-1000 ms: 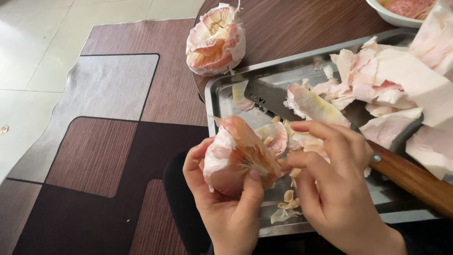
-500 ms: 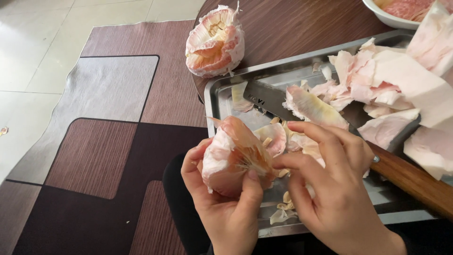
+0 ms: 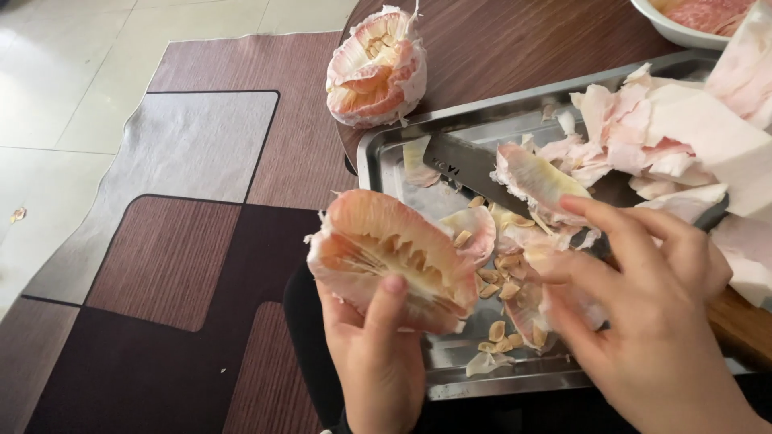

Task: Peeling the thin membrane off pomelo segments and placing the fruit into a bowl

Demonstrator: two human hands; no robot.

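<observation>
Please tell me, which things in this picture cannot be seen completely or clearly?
- Knife, head view: peel pieces cover most of the blade, and the right hand hides part of the wooden handle.
- White bowl, head view: cut off by the top edge.
- Metal tray, head view: right side hidden under peel.
- Pomelo piece: the left hand hides its underside.

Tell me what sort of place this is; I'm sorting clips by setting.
Probably a home dining or kitchen area: a dark wooden round table bearing a steel tray of pink pomelo peel, over a brown patterned floor mat on pale tiles.
</observation>
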